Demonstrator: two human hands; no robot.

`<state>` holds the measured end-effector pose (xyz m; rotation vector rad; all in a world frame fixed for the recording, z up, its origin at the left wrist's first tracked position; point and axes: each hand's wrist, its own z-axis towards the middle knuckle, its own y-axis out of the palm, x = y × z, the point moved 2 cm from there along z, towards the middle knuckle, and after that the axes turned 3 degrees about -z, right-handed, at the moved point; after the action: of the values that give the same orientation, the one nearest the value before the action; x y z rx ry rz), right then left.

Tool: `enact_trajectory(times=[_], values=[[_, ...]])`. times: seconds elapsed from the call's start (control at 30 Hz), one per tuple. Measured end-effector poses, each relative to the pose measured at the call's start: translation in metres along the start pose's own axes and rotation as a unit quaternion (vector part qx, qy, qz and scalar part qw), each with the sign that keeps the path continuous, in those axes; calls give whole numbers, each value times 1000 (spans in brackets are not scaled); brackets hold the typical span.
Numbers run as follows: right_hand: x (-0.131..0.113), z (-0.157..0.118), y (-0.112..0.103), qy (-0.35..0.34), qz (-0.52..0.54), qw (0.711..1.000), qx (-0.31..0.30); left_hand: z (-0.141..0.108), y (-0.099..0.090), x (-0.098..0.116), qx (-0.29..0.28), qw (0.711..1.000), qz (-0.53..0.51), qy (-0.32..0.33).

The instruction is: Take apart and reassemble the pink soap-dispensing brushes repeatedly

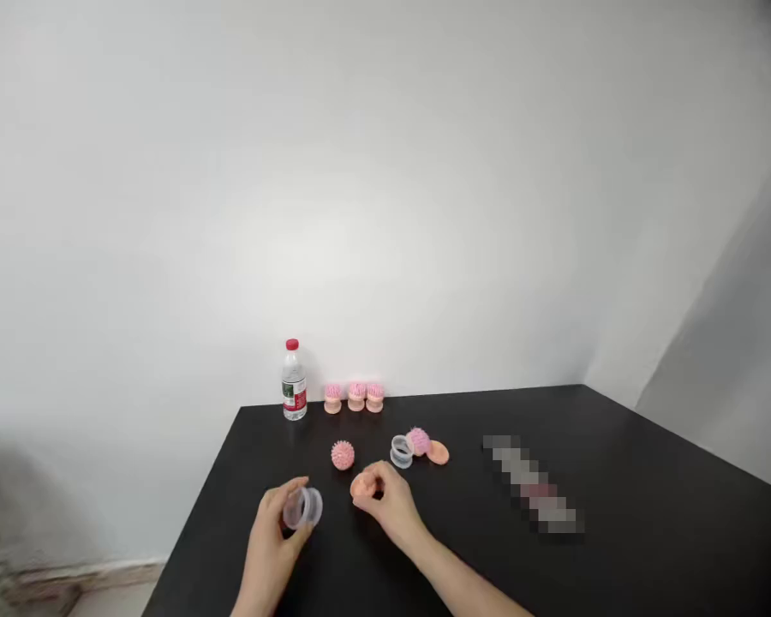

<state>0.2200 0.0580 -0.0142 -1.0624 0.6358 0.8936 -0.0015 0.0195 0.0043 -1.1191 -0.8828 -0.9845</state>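
My left hand (pixel 276 531) grips a clear plastic piece with flared rims (pixel 311 507) between thumb and fingers, a little above the black table. A peach-coloured round piece (pixel 361 485) is pinched in my right hand (pixel 391 504), its far side partly covered by the fingers. Between and just beyond the hands lies a pink spiky ball (pixel 343 455). Past my right hand, a second clear plastic ring (pixel 401 452) touches or nearly touches a pink bristly ball (pixel 418 440), with a flat peach disc (pixel 438 452) beside it.
Along the wall at the table's back edge stand a water bottle (pixel 294 390) with a red cap and three pink-topped pieces on peach bases (pixel 356 397). A blurred-out long object (pixel 532 486) lies on the black table (pixel 463 548) to the right.
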Motion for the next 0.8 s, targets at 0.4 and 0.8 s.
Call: enact_trajectory(times=[0.4, 0.8], values=[[8, 6, 10, -9, -38, 999, 1, -4, 5, 2, 15, 999, 52, -4], [18, 1, 9, -32, -17, 999, 24, 44, 25, 29, -64, 968, 243, 20]])
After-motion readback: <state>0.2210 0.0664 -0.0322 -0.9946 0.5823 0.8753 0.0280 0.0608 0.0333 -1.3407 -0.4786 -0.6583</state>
